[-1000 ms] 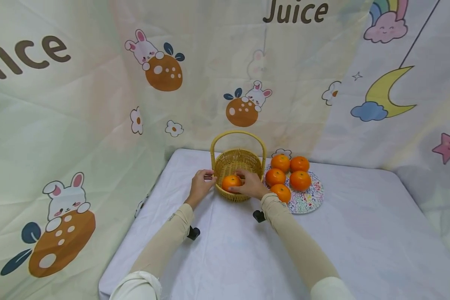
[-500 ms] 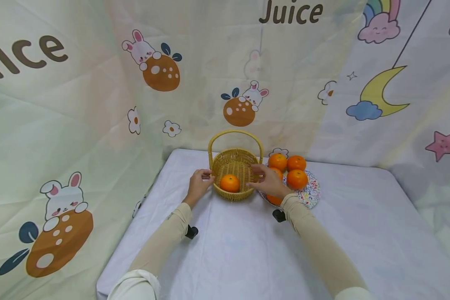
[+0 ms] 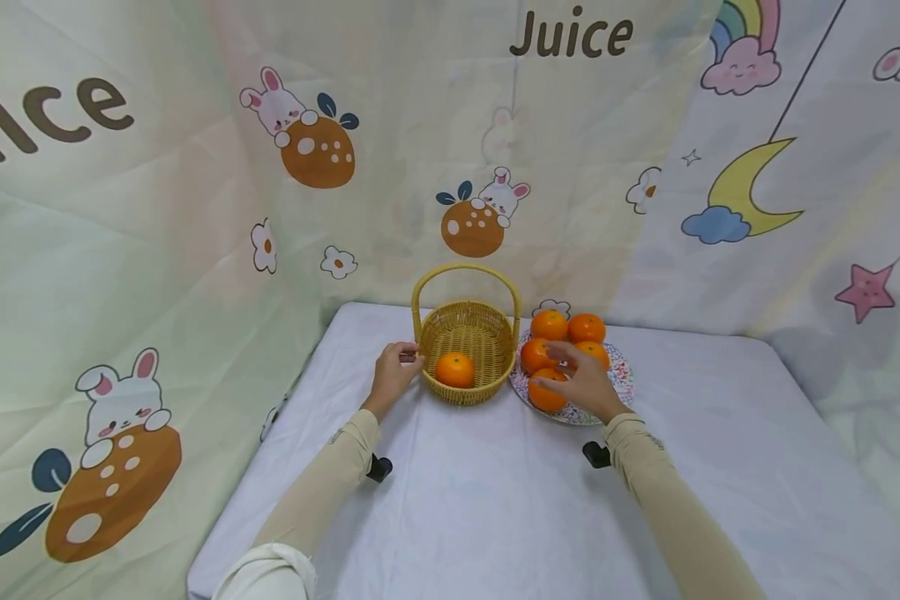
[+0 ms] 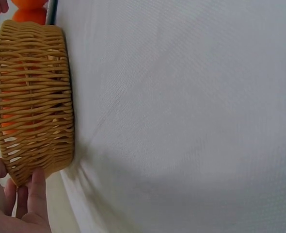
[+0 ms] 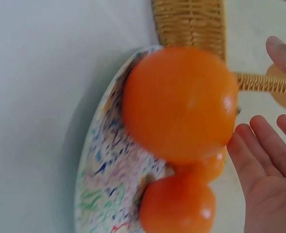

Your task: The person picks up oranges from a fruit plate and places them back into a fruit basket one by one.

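A wicker basket [image 3: 471, 333] with a tall arched handle stands on the table, one mandarin [image 3: 455, 370] lying inside near its front wall. My left hand [image 3: 394, 375] pinches the basket's left rim, thumb above and fingers against the outer wall in the left wrist view. To the basket's right, several mandarins sit on a colourful speckled plate [image 3: 621, 379]. Over them hovers my right hand [image 3: 587, 382], thumb and fingers spread with nothing held. In the right wrist view its fingers are beside the nearest mandarin [image 5: 180, 104]; whether they touch it I cannot tell.
A white cloth covers the table [image 3: 480, 517]. Behind it and to the left hangs a printed fabric backdrop [image 3: 390, 150] with rabbits, flowers and a moon. A small black piece [image 3: 596, 454] sits at each wrist.
My right hand has let go of the mandarin in the basket, then moved right, out over the plate. The left hand stays on the basket rim. The head view has shifted slightly.
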{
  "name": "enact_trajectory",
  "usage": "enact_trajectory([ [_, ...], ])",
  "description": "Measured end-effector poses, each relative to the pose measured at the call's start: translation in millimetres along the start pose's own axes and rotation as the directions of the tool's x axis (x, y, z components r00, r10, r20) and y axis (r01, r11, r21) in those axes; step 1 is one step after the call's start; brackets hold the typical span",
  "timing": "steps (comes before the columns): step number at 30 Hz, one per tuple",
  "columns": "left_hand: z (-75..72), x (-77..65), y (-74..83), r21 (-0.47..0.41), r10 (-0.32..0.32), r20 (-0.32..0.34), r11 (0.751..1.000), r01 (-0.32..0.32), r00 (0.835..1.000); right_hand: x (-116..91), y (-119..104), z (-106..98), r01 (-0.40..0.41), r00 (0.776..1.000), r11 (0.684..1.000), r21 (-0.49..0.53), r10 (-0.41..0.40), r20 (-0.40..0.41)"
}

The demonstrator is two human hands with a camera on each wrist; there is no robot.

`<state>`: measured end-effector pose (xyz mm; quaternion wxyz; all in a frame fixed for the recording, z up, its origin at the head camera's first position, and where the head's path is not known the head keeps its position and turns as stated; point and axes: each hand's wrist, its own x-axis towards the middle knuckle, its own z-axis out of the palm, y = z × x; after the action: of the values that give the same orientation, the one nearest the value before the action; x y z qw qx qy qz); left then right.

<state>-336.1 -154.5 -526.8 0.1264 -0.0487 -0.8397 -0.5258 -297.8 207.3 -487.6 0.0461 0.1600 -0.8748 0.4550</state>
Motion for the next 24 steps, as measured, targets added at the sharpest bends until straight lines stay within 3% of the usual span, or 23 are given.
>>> enact_trajectory([
  [11, -0.9, -1.1, -1.5, -0.006, -0.009, 0.007, 1.000, 0.009, 1.000, -10.4, 22.1, -2.1, -0.094, 0.994, 0.995, -0.030, 0.092, -0.058],
  [24, -0.3, 0.7, -2.0, -0.001, -0.023, 0.012, 1.000, 0.023, 1.000, -22.6, 38.6, 12.3, -0.139, 0.989, 0.990, 0.022, 0.140, -0.055],
])
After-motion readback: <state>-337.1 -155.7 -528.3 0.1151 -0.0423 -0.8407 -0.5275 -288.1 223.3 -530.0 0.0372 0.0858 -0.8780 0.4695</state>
